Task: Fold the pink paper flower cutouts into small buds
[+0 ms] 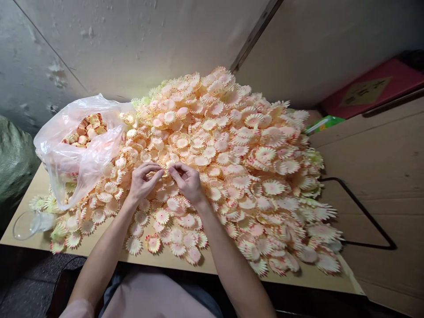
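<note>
Both hands [142, 181] pinched on sm. flower pc [166, 171]

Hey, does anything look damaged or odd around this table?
Yes, the wall looks damaged: behind the plastic bag, toward the left, its surface appears blistered or peeling in rough patches.

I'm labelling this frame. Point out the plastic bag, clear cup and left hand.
Plastic bag [94, 160]: head view, crumpled front.
Clear cup [35, 223]: head view, near rim.
Left hand [142, 182]: head view, its middle.
</note>
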`<move>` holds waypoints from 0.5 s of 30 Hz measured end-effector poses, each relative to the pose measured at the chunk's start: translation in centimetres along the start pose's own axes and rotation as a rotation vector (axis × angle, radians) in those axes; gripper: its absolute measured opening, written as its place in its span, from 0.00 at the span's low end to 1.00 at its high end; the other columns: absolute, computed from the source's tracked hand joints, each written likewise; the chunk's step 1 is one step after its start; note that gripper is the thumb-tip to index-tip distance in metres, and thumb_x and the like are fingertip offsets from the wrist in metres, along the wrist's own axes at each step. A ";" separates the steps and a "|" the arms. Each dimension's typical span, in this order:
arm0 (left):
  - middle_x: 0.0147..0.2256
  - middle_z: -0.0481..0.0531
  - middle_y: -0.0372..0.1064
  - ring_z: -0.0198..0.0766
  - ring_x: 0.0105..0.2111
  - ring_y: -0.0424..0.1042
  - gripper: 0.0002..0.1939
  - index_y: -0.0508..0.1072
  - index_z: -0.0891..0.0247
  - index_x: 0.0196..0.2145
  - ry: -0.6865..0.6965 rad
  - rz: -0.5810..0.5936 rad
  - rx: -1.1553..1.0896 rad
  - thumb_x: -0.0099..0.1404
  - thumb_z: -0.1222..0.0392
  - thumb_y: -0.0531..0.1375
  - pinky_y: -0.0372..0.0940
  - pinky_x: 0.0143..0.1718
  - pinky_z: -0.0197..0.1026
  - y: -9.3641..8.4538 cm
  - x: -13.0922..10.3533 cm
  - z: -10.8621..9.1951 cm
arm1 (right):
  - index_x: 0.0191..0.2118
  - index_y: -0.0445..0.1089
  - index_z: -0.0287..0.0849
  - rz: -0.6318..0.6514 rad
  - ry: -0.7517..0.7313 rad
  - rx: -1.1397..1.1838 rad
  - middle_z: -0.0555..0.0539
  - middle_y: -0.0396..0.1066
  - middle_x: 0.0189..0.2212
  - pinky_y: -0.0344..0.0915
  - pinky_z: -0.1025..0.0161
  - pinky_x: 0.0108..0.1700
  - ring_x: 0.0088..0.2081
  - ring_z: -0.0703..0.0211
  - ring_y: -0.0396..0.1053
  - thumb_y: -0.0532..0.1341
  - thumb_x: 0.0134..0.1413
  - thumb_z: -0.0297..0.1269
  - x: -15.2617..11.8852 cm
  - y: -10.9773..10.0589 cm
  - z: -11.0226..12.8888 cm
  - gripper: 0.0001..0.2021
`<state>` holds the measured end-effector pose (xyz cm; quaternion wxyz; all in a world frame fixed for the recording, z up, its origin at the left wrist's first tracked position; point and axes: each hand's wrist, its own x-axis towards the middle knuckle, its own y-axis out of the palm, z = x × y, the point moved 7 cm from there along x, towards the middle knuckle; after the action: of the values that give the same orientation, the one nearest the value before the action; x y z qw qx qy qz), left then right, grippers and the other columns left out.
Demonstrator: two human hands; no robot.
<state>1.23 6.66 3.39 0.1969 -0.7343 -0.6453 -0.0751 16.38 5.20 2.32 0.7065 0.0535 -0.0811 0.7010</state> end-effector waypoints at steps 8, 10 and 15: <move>0.37 0.58 0.71 0.39 0.37 0.72 0.12 0.77 0.64 0.30 0.007 0.000 -0.001 0.59 0.51 0.65 0.66 0.28 0.34 -0.1 0.0 0.6 | 0.35 0.71 0.42 0.082 -0.053 -0.076 0.47 0.70 0.32 0.66 0.63 0.37 0.34 0.60 0.67 0.59 0.60 0.48 -0.1 0.5 0.2 0.13; 0.37 0.58 0.72 0.39 0.38 0.72 0.11 0.77 0.64 0.30 0.032 0.001 0.020 0.60 0.52 0.64 0.67 0.31 0.35 -0.2 0.1 0.5 | 0.35 0.72 0.42 0.088 -0.075 -0.092 0.47 0.71 0.34 0.66 0.63 0.38 0.35 0.59 0.68 0.58 0.61 0.46 -0.1 0.5 0.4 0.13; 0.37 0.57 0.73 0.39 0.38 0.73 0.10 0.76 0.64 0.31 0.086 0.017 0.060 0.63 0.54 0.62 0.68 0.38 0.39 -0.1 0.3 0.2 | 0.36 0.73 0.42 0.091 -0.089 -0.103 0.46 0.72 0.35 0.67 0.63 0.39 0.37 0.58 0.70 0.60 0.60 0.44 -0.1 0.4 0.4 0.11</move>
<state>1.16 7.01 3.30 0.2470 -0.7296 -0.6319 -0.0855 15.93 5.00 2.66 0.6714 0.0445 -0.1508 0.7242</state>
